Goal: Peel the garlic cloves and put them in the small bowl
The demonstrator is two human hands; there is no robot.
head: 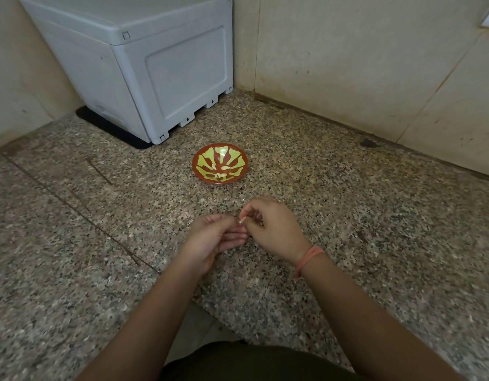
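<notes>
Head view: small whitish garlic clove (241,221) at centre frame, a little below the middle, pinched between thumb and forefinger tips of right hand (268,229), raised over the speckled brown granite counter (72,243). Meets the curled, palm-up fingers of left hand (213,237) right at the clove. Cannot tell whether that hand grips the clove or its skin, or merely touches it.

Judged as mid-peel: skin being worked off, clove not yet dropped. Next calls for stripping the last skin, then a short reach up-frame to the round red-and-yellow patterned small bowl (197,167), well apart from the hands, with a few pale peeled cloves (224,169) already inside.

Shows only one pale end, facing left toward the left hand. Long axis probably lying left-right between the two hands, though mostly hidden by fingertips, so not certain.

Further out: orange wristband (309,257) on the right wrist, and a grey-white plastic box (155,64) at upper left.
</notes>
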